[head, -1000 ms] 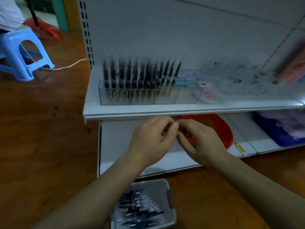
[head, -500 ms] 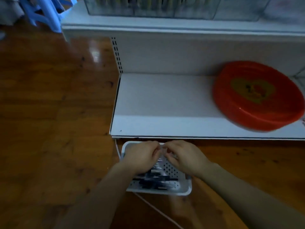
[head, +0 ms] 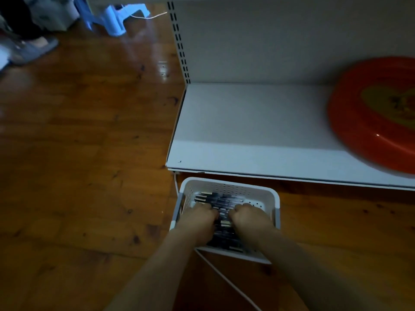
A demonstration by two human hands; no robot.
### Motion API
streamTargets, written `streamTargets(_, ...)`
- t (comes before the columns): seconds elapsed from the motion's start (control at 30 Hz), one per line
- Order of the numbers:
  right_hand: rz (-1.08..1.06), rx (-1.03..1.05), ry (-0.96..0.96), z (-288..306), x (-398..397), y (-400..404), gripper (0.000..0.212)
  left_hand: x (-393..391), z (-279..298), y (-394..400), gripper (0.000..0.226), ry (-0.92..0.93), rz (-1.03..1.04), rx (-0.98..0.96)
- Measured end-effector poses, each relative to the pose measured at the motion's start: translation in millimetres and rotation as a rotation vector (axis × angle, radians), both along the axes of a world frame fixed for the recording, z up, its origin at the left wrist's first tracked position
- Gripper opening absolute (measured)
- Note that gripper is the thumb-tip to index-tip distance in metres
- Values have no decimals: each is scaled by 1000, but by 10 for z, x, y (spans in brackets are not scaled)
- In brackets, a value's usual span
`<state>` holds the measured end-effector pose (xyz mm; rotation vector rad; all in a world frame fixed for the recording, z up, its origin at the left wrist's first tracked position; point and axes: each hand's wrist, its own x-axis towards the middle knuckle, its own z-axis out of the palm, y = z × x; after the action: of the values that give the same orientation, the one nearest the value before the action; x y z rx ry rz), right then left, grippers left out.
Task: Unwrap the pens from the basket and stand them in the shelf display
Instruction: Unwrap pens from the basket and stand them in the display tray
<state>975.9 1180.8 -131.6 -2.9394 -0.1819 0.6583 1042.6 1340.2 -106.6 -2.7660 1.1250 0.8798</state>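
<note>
Both hands (head: 224,217) curled down among pens (head: 221,202), inside basket (head: 275,198), grip unclear

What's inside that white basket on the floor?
The white basket holds a pile of dark pens lying flat. Both hands, left hand and right hand, reach in and cover the middle, so what the fingers hold is hidden.

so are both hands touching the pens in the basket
Touching: the head view shows the left hand and right hand pressed down onto the pens inside the white basket.
</note>
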Motion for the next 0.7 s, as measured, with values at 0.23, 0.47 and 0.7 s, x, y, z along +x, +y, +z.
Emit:
streamTargets(0.23,-155,123,-49,115,38,-68,15,154,40,18,28,45,-17,-1)
streamTargets(0.47,-234,261,-288,841,57,-461,16,606,695,-204,12,207,-46,-70)
streamTargets(0.7,-297,282,-354,1459,20,-699,14,1046,1798,-413,11,552,128,-353)
